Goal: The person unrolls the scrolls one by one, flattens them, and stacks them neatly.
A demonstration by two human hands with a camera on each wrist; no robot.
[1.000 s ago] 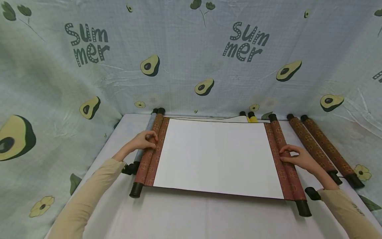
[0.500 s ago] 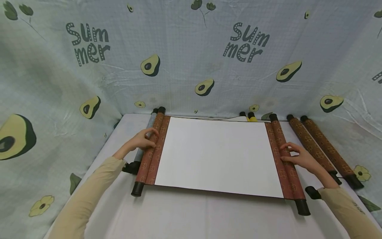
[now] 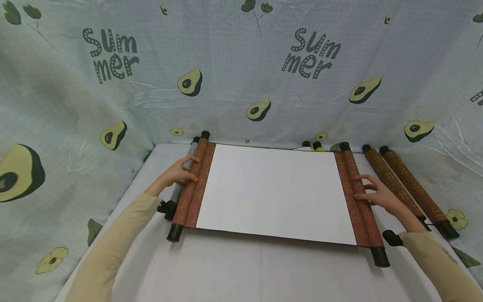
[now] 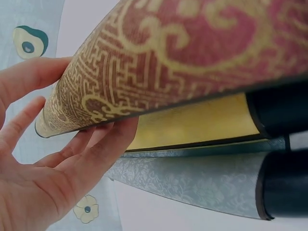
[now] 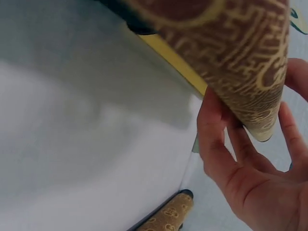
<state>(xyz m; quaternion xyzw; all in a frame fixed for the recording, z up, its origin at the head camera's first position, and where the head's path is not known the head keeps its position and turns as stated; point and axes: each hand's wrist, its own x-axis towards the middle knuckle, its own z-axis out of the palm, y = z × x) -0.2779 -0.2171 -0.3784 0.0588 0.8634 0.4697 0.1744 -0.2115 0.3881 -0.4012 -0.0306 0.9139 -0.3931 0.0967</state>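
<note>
A partly unrolled hanging scroll (image 3: 271,193) with a blank white sheet and red-brown patterned end rolls spans the middle of the head view. My left hand (image 3: 174,173) holds its left roll (image 3: 185,201), thumb and fingers on opposite sides, as the left wrist view shows. Its right roll (image 3: 364,209) is held by my right hand (image 3: 379,195) in the same way. Underneath, a yellow scroll (image 4: 197,122) and a grey-blue scroll (image 4: 207,178) with black knobs show in the left wrist view. Most of both is hidden from the head view.
Two brown patterned scrolls (image 3: 416,184) lie side by side at the right of the white table (image 3: 241,272). Behind the table hangs a cloth (image 3: 226,50) printed with avocados. Black knobs (image 3: 312,145) of scrolls show past the sheet's far edge.
Both hands have shifted the held scroll slightly up in the head view, so it covers more of the yellow scroll behind. Fingers of both hands have spread a little on the rolls.
</note>
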